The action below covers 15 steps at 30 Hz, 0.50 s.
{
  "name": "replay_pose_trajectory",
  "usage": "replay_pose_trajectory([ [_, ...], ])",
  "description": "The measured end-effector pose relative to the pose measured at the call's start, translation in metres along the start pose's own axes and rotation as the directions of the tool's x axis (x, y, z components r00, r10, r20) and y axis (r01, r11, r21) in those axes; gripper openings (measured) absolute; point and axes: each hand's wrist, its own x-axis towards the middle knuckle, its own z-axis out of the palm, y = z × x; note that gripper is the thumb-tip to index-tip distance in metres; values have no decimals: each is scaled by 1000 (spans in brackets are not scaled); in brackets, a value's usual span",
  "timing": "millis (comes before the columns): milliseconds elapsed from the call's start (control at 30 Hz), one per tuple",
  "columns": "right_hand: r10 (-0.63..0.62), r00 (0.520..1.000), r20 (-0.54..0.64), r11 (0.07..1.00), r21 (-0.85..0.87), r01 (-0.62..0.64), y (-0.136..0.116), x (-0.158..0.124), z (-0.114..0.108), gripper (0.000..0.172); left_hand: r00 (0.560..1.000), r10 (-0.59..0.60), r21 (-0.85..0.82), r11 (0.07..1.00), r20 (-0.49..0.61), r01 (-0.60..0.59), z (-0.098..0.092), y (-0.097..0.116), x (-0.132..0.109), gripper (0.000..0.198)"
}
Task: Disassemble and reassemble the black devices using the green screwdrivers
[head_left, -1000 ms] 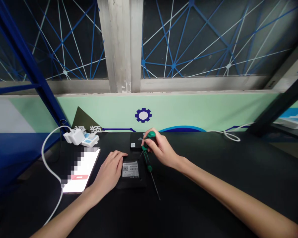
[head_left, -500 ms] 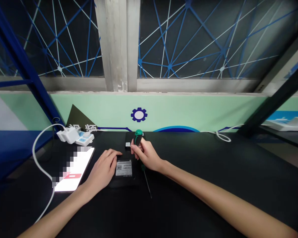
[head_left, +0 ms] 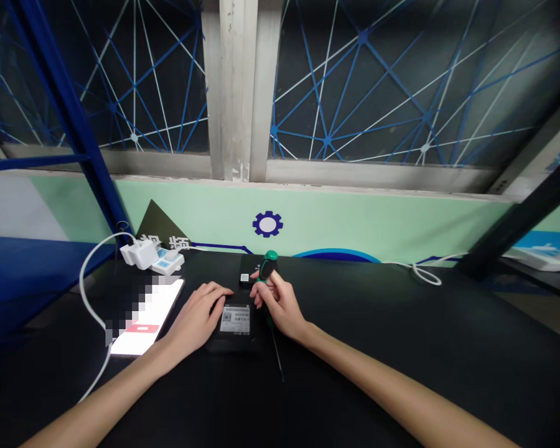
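Observation:
My left hand (head_left: 196,318) lies flat on the left side of a black box (head_left: 236,328) with a white label, fingers stretched out over it. My right hand (head_left: 277,302) is closed round a green-handled screwdriver (head_left: 267,266), held upright at the box's right edge. A second screwdriver (head_left: 277,356) lies on the black table just right of the box, its thin shaft pointing toward me. Behind the box sits a smaller black box (head_left: 249,276) with a small white sticker.
A lit phone (head_left: 145,317) lies left of my left hand, with a white cable (head_left: 86,292) curving to a white charger (head_left: 140,254) and a small white-blue device (head_left: 167,262). Another white cable (head_left: 424,272) coils at the table's back right. A dark post (head_left: 513,211) leans at the right.
My right hand lifted the green screwdriver from beside the lying one and brought it upright to the labelled box's right edge. My left hand stayed on the box. The view shifted slightly.

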Motion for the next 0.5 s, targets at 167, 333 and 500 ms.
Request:
replay_pose_trajectory([
  [167, 20, 1000, 3, 1000, 1, -20, 3, 1, 3, 30, 1000, 28, 0, 1000, 8, -28, -1, 0, 0, 35],
  [333, 30, 1000, -4, 1000, -7, -30, 2, 1, 4, 33, 999, 33, 33, 999, 15, -33, -2, 2, 0, 35],
  [500, -11, 1000, 0, 1000, 0, 11, -1, -1, 2, 36, 999, -35, 163, 986, -38, 40, -6, 5, -1, 32],
])
